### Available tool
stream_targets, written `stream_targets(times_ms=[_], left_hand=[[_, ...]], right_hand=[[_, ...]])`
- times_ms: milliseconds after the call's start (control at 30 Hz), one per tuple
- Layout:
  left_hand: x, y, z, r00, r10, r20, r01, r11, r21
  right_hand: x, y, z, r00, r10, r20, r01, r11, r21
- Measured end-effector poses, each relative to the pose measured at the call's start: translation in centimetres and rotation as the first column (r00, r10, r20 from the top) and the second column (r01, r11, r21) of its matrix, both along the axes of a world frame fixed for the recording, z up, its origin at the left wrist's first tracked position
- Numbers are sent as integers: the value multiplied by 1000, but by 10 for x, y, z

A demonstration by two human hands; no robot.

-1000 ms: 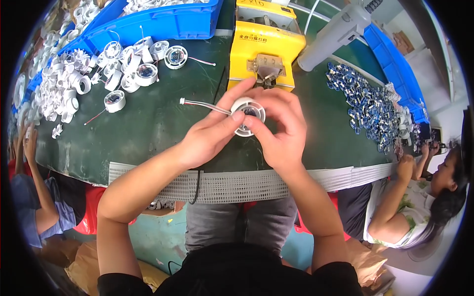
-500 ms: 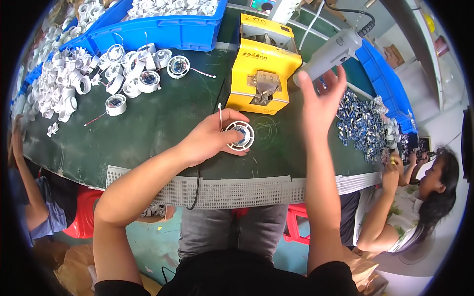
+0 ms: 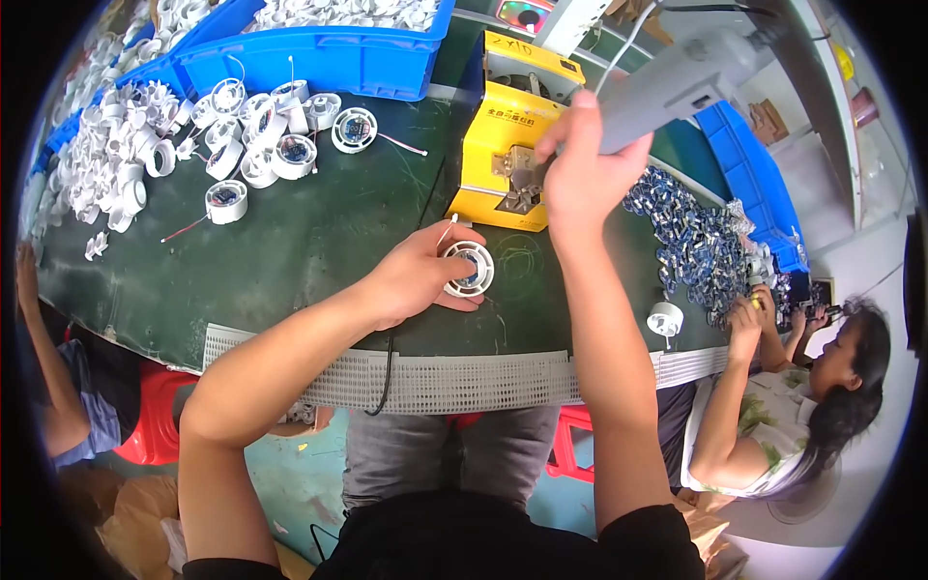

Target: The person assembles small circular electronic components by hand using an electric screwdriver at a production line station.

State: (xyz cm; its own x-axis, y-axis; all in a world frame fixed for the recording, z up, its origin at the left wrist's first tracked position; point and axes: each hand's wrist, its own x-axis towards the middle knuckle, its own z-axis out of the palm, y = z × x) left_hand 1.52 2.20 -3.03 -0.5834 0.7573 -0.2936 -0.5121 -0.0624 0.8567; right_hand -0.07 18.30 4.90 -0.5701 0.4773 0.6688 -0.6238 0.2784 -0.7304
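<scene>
My left hand (image 3: 420, 274) is closed on a white round plastic housing (image 3: 486, 270). The housing stays low over the table, with the thumb pressed onto the small blue circuit board inside it. A thin wire with a white plug rises beside the fingers. My right hand (image 3: 592, 184) wraps round the lower end of a grey electric screwdriver (image 3: 681, 85), which slants up to the right and is smeared by motion. Its tip is hidden by the hand. That hand is in front of the right side of a yellow screw feeder (image 3: 503, 145).
Wired white housings (image 3: 293, 155) and a heap of white plastic parts (image 3: 101, 159) lie left. Blue bins (image 3: 319, 66) stand behind. Right are a pile of blue circuit boards (image 3: 691, 246), a single white housing (image 3: 665, 319) and a co-worker (image 3: 773, 406) with hands at the table.
My right hand, open beside the screwdriver before, has closed round it and moved left towards the feeder. A white housing now shows right of my right forearm. My left hand has barely moved.
</scene>
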Motion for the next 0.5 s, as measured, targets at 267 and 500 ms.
stream_targets(times_ms=[267,500], left_hand=[[1,-2,2,999,17,49,-15,999,-30],[-2,0,3,998,25,51,-23,998,-51]], right_hand=[[25,-15,-13,995,77,64,-75,997,-29],[54,-43,-27,969,230,87,-214,964,-159]])
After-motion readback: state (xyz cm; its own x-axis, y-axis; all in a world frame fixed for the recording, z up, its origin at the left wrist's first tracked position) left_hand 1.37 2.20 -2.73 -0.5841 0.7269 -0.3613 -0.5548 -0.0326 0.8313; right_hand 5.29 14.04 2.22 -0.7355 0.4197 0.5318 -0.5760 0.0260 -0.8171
